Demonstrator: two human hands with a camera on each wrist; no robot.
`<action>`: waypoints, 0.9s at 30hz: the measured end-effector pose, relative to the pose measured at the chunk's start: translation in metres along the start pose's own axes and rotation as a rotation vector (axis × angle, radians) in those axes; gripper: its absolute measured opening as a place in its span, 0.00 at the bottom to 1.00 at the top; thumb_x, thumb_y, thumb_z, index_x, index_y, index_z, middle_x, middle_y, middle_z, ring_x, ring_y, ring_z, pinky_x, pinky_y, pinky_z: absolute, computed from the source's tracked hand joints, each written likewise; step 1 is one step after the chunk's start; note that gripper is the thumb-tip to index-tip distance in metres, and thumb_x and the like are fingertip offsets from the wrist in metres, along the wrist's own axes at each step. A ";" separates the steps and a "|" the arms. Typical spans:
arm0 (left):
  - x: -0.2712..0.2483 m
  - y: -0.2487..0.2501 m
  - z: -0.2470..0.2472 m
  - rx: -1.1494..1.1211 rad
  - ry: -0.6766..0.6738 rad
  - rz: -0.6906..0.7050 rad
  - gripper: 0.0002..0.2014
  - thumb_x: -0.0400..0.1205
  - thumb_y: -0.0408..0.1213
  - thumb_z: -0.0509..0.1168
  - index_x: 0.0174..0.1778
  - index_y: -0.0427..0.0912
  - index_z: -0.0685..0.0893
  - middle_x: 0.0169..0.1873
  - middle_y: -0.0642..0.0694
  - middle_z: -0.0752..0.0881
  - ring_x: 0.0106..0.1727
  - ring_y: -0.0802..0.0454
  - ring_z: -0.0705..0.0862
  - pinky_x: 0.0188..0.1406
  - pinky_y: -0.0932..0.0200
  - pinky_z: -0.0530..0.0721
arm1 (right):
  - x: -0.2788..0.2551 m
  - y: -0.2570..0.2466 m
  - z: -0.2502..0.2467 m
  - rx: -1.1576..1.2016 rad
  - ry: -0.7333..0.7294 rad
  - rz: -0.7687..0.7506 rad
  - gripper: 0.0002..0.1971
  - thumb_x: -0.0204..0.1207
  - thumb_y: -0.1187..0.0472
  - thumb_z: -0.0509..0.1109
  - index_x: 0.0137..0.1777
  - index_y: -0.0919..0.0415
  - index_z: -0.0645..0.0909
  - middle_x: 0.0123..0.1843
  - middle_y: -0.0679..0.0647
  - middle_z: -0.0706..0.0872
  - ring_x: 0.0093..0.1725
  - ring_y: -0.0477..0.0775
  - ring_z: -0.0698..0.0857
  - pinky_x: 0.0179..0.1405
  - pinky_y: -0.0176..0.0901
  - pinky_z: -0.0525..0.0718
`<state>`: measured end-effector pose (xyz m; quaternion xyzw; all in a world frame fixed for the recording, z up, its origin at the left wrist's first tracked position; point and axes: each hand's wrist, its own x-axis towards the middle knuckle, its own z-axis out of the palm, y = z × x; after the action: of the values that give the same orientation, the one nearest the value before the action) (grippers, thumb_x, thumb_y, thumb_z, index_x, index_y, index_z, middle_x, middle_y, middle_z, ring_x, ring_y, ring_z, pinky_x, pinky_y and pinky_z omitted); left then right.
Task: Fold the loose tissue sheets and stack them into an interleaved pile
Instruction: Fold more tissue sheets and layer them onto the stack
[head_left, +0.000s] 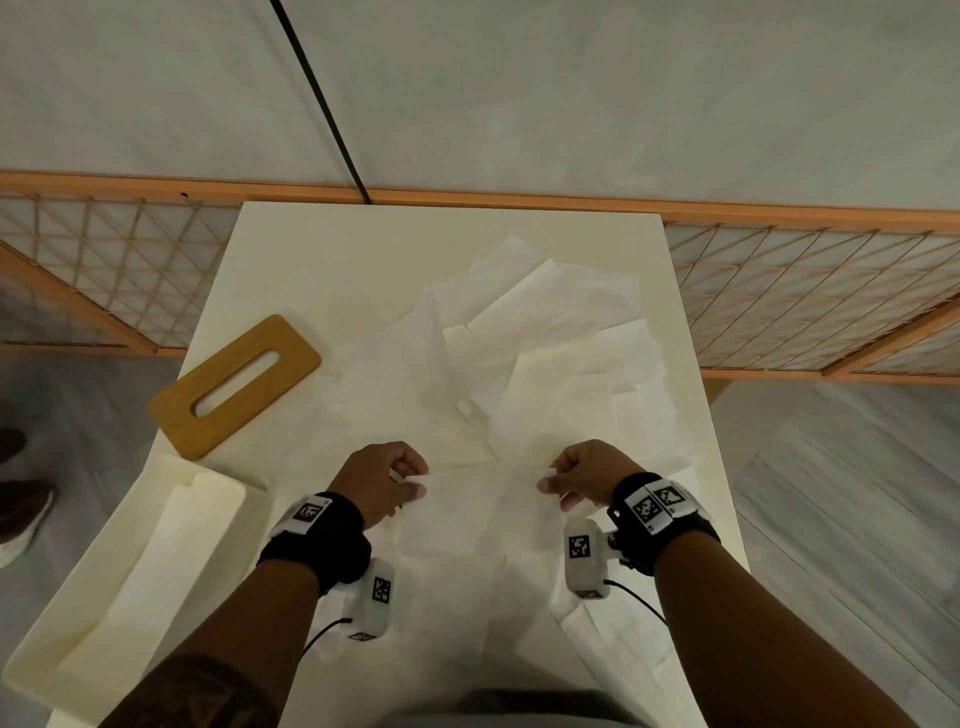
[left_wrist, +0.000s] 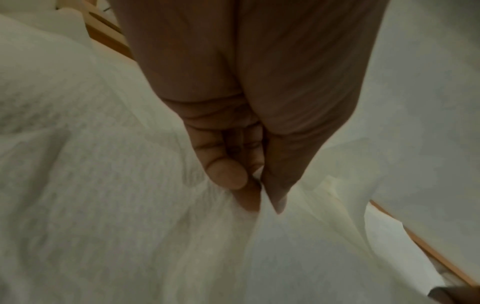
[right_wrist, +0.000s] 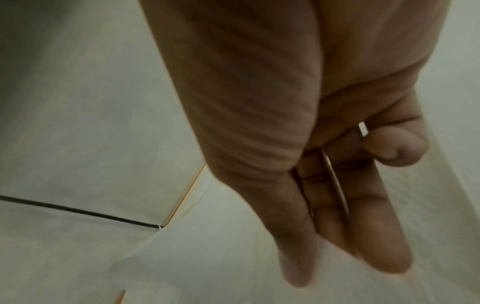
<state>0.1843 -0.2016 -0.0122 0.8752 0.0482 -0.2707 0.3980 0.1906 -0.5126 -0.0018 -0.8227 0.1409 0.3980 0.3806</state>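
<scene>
A white tissue sheet is stretched between my two hands over the near middle of the white table. My left hand pinches its left top corner; the left wrist view shows thumb and fingers of that left hand closed on the tissue sheet. My right hand pinches the right top corner; in the right wrist view the right hand has a thin paper edge between thumb and fingers. A heap of loose tissue sheets lies beyond the hands.
A wooden tissue-box lid with a slot lies at the left. A cream open tissue box with folded sheets sits near left. More sheets lie near right. A wood lattice screen stands behind; someone's shoes stand far left.
</scene>
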 end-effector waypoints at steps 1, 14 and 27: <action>0.000 -0.001 0.000 0.044 -0.002 0.007 0.10 0.73 0.35 0.80 0.44 0.50 0.87 0.41 0.49 0.86 0.35 0.52 0.85 0.32 0.62 0.83 | 0.001 -0.002 0.000 -0.014 0.017 0.007 0.14 0.72 0.53 0.83 0.41 0.58 0.80 0.36 0.50 0.92 0.35 0.45 0.91 0.40 0.40 0.83; 0.021 0.079 0.034 0.049 0.063 0.042 0.23 0.74 0.66 0.71 0.53 0.51 0.89 0.41 0.54 0.87 0.47 0.53 0.85 0.52 0.59 0.81 | -0.001 -0.018 -0.006 -0.068 0.122 0.047 0.15 0.74 0.48 0.81 0.39 0.58 0.83 0.44 0.53 0.94 0.45 0.51 0.93 0.51 0.44 0.86; 0.027 0.101 -0.020 -0.275 0.411 0.163 0.23 0.73 0.51 0.59 0.41 0.29 0.78 0.34 0.34 0.80 0.36 0.45 0.76 0.39 0.52 0.71 | -0.004 -0.051 -0.020 0.191 0.556 -0.324 0.09 0.75 0.58 0.79 0.52 0.55 0.84 0.48 0.47 0.87 0.47 0.48 0.85 0.41 0.27 0.76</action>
<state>0.2460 -0.2596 0.0525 0.8504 0.0936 -0.0452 0.5158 0.2258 -0.4936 0.0351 -0.8722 0.1436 0.0776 0.4611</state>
